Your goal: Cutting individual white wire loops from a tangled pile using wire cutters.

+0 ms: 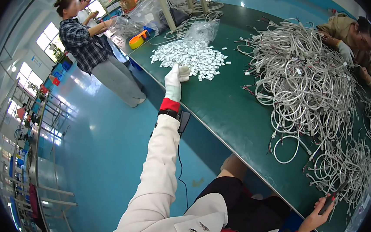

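My left hand (pixel 176 79), in a white glove, reaches to the near edge of a heap of small white plastic pieces (pixel 190 57) on the green table. Its fingers are curled together, and anything between them is too small to make out. At the lower right, my bare right hand (pixel 317 216) is closed round a slim black-and-red hand tool (pixel 329 201), whose exact kind I cannot tell. The tool points up beside a bundle of coiled grey cables (pixel 342 167). A much larger tangle of grey cables (pixel 302 77) covers the right part of the table.
A clear plastic bag (pixel 203 30) lies behind the white pieces, near an orange-yellow tape dispenser (pixel 138 39). Across the table a co-worker's gloved hand (pixel 345 52) is at the cables. Two people stand at the left. The green table (pixel 225 114) has its near edge running diagonally before me.
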Available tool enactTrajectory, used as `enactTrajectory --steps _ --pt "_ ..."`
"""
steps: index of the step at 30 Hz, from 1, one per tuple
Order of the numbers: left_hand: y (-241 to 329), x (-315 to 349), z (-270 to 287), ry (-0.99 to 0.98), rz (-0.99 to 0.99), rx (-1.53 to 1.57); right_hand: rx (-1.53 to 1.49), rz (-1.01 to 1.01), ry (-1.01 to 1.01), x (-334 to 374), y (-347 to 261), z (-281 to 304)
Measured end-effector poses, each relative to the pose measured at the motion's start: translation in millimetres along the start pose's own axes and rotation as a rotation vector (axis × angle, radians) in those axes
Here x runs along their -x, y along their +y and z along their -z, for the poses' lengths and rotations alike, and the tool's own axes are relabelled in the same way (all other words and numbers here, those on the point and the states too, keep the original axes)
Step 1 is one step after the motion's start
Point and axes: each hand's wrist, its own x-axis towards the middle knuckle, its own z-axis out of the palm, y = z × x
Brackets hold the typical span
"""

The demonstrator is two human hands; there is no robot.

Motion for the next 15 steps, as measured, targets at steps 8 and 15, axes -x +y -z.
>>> enactTrajectory --steps 8,15 --pt "9.8 23.4 -44.5 -0.534 0.064 -0.332 0.039 -0.004 0.008 -1.2 0.0 0.8" --pt "8.6 21.4 -30.8 -0.318 -0.023 -0.213 -0.005 -0.005 0.004 2.7 11.6 0.2"
